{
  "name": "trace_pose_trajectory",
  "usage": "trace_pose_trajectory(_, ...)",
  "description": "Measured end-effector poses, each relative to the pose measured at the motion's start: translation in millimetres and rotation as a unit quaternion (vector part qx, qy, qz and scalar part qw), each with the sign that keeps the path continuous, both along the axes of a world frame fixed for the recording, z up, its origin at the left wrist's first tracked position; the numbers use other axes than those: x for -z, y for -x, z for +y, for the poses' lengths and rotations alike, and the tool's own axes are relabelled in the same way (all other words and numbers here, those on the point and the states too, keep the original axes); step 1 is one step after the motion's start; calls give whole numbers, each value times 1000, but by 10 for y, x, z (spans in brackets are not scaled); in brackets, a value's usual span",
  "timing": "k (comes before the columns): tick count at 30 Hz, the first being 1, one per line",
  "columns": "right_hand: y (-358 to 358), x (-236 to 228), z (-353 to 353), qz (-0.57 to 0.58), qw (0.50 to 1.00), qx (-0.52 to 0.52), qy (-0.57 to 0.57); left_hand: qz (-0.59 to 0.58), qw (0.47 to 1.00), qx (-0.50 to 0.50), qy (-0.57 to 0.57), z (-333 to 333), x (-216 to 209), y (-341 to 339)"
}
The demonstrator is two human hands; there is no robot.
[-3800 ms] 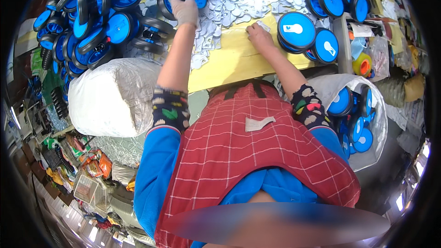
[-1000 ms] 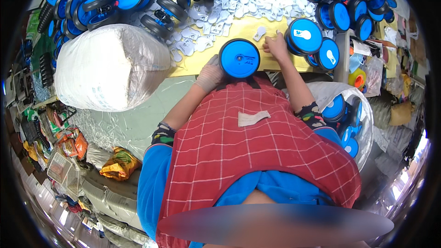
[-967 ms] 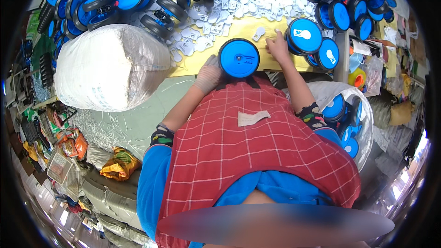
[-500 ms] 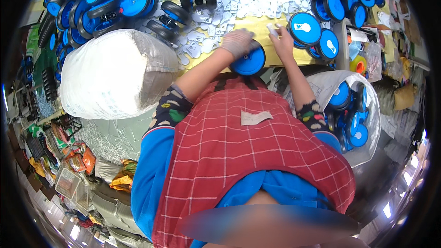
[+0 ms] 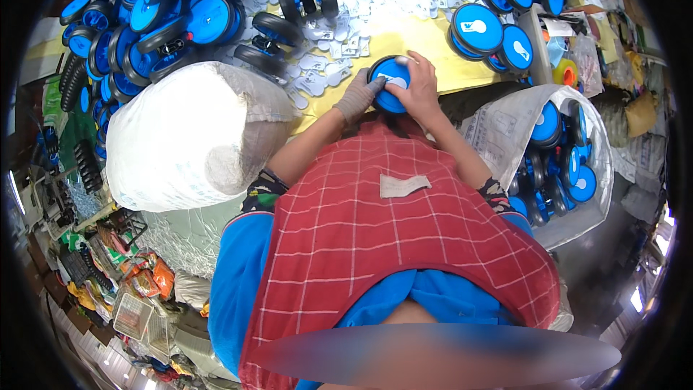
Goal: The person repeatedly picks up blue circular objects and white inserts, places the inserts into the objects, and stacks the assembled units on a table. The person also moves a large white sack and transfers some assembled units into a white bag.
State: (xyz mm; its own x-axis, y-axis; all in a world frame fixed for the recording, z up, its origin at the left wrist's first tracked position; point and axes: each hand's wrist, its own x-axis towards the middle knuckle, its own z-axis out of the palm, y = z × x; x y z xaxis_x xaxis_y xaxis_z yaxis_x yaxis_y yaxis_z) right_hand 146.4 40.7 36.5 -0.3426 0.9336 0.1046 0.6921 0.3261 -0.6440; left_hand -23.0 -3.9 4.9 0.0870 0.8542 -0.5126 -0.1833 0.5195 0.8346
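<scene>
A blue exercise wheel with a black rim stands at the table's front edge, its blue disc facing up. My left hand, in a thin grey glove, grips its left side with the thumb over the disc. My bare right hand closes round the right side, its thumb pressing on a white sticker that lies on the disc. Something small and whitish shows at my right fingertips; I cannot make out what it is. The fingers cover part of the sticker.
White cut-out stickers lie spread over the yellow tabletop. Stickered wheels stand right; many more wheels pile up left. A full white sack is at my left, an open sack of wheels at my right.
My right hand has come left and down onto the wheel, where a white sticker now shows. My left hand has shifted from the wheel's top to its left side.
</scene>
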Motion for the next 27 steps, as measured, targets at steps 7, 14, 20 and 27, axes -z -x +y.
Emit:
trace_pose_trajectory(7, -191, 160, 475, 62, 957, -47, 281, 22, 998, 46, 44, 143, -139, 45)
trace_pose_trajectory(14, -1219, 166, 993, 559, 620, 312, 453, 416, 863, -121, -261, 896, -103, 509)
trace_pose_trajectory(20, -1534, -339, 1209, 404, 850, 255, 223, 615, 765, -190, -19, 1861, -50, 699)
trace_pose_trajectory(27, -2620, -2302, 194, 52, 912, 396, -92, 558, 772, -283, -113, 1924, 162, 923)
